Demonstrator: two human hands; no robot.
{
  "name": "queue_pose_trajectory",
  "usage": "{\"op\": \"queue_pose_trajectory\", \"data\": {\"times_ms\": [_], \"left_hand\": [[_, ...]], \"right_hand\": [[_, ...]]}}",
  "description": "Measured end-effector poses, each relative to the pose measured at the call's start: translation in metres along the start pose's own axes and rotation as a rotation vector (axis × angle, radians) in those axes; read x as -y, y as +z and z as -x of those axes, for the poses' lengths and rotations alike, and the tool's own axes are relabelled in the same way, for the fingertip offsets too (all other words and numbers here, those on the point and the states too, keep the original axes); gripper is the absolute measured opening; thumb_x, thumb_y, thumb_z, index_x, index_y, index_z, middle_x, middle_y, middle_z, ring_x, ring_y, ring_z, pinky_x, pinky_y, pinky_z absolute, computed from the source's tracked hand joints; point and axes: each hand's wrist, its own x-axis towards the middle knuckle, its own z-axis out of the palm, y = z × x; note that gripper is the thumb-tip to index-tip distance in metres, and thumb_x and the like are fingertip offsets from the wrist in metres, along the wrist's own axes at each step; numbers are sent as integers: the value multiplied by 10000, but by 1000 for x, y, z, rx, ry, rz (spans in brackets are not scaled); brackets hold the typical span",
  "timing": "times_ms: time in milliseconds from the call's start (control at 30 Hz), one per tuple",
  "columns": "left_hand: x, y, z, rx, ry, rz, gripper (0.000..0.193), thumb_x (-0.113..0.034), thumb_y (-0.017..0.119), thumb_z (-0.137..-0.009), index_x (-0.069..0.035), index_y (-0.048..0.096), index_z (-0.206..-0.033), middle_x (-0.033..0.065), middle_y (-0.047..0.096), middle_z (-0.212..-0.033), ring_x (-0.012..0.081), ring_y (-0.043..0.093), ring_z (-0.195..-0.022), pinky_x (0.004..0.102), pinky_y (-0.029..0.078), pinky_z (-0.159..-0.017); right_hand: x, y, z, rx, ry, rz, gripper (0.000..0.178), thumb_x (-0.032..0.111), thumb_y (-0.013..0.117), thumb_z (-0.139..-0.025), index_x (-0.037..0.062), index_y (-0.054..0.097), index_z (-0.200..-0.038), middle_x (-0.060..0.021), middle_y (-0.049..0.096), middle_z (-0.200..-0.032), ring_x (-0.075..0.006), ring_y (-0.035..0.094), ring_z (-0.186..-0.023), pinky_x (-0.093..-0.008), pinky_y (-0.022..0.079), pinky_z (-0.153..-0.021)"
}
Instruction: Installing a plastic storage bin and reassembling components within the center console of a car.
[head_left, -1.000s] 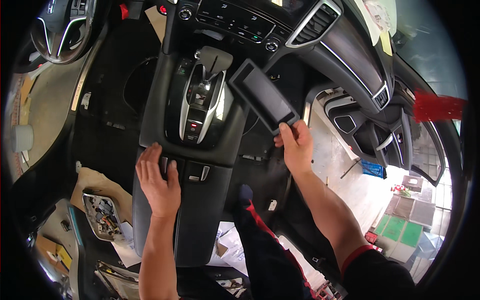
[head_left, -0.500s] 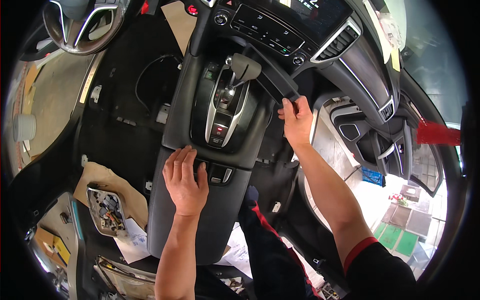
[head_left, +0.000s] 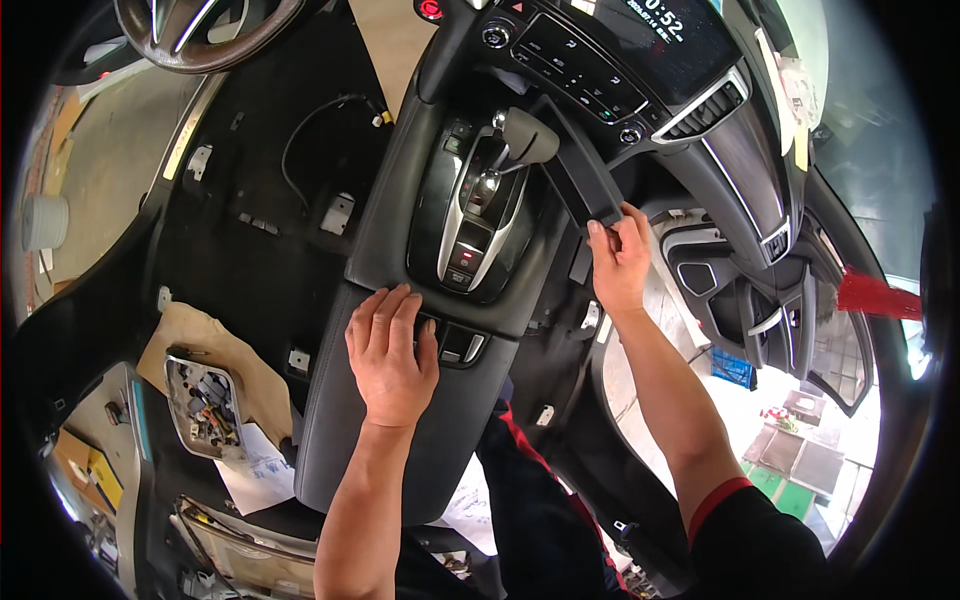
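The left hand is pressing flat, fingers spread, on the centre console. The right hand is pinching the black trim strip, which runs up beside the gear lever; easing it evenly should avoid bending.

Centre console black; gear selector surround glossy black, silver-trimmed; trim strip at 1 o'clock black; sleeve cuff red.

The left hand lay flat on the centre console, just behind the shifter panel. The gear lever stood at that panel's far end. The right hand pinched a trim strip right of the console. A parts tray lay on the floor to the left, the steering wheel far ahead.
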Motion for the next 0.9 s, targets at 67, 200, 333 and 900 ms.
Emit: {"op": "queue_pose_trajectory", "data": {"times_ms": [67,200,333,900], "left_hand": [[0,0,-1,-2,-2,7,411,-48,705,-827,-74,598,-1223,73,634,-1284,336,558,-1229,473,416,-1044],[1,-1,0,-4,-6,15,419,-49,713,-819,-75,603,-1223,71,634,-1283,332,557,-1229,472,417,-1042],[3,-1,1,-7,-9,14,403,-54,716,-818,-72,615,-1208,70,636,-1280,331,559,-1224,471,419,-1041],[2,2,-1,-19,-8,30,361,-71,726,-826,-76,632,-1175,59,649,-1255,313,568,-1207,461,427,-1019]], "right_hand": [[-1,-3,1,19,34,-63,154,101,682,-961,-9,577,-933,-118,642,-1046,-160,659,-709,-291,560,-672],[-4,-13,5,7,459,-544,159,170,649,-997,44,566,-946,-62,638,-834,-174,685,-721,-316,591,-679],[10,-10,-14,57,633,-692,191,225,649,-1007,65,563,-945,-34,623,-775,-192,710,-774,-354,604,-719],[34,57,-94,72,727,-553,166,189,626,-1004,43,549,-991,-76,655,-874,-194,701,-719,-335,567,-606]]}}
